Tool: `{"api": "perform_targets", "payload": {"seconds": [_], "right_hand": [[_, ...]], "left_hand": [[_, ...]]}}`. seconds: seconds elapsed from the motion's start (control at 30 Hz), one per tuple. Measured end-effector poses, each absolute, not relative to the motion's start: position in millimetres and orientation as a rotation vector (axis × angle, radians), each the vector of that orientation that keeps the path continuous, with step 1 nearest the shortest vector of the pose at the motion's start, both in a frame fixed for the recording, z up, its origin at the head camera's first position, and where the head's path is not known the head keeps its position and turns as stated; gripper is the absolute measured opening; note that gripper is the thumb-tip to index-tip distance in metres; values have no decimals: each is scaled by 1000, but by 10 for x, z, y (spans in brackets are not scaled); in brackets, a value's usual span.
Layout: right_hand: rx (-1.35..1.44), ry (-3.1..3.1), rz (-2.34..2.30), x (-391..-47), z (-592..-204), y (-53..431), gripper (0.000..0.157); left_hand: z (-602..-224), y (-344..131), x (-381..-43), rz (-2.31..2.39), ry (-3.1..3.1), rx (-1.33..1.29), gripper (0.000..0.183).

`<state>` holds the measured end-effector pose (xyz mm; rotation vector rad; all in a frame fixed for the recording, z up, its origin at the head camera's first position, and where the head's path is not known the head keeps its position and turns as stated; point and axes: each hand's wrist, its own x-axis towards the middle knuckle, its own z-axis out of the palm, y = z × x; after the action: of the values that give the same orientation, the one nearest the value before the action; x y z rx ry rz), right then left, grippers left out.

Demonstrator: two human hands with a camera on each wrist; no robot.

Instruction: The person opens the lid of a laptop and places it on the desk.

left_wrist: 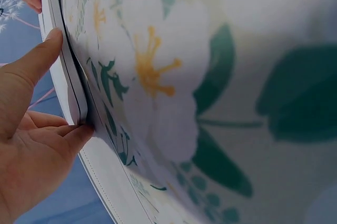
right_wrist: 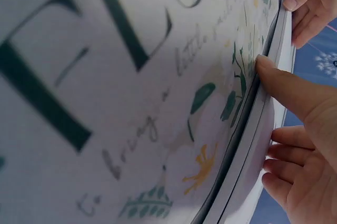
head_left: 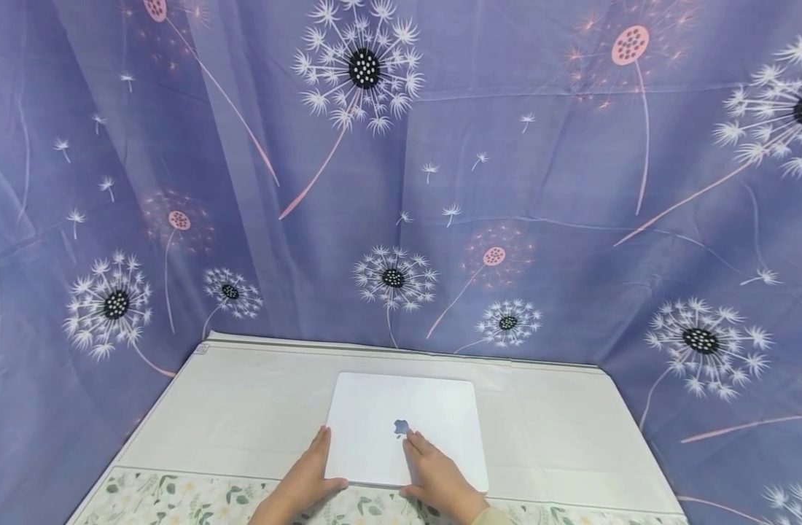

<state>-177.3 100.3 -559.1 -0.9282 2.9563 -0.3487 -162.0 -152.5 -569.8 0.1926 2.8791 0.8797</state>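
A closed silver laptop (head_left: 368,430) with a dark apple logo on its lid lies flat on the table. My left hand (head_left: 305,470) is at its left front corner, fingers straight along the left side and thumb at the front edge. On the lid, just below the logo, rest the extended fingers of my right hand (head_left: 437,474); its thumb touches the front edge. The left wrist view shows the left thumb (left_wrist: 45,53) against the laptop's thin edge (left_wrist: 68,71). In the right wrist view, the right thumb (right_wrist: 284,84) meets that same front edge.
White covering (head_left: 243,408) spreads over the table around the laptop. Along the near side runs a floral cloth (head_left: 184,499) with printed leaves and lettering. Purple curtains (head_left: 348,182) with dandelion prints hang behind the table and at both sides.
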Motion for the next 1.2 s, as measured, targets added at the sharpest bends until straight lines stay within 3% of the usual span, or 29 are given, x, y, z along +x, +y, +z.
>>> {"api": "perform_targets", "payload": {"seconds": [0.4, 0.9, 1.2], "right_hand": [[-1136, 3081, -185, -1739, -5634, 1049, 75], [-1201, 3135, -70, -1679, -5578, 1019, 58], [-1224, 3188, -49, -1654, -5590, 1020, 55]], "left_hand": [[-5735, -1533, -1609, 869, 2888, 203, 108], [-5733, -1555, -1599, 878, 2919, 207, 109], [-5792, -1573, -1627, 898, 2966, 212, 112]]}}
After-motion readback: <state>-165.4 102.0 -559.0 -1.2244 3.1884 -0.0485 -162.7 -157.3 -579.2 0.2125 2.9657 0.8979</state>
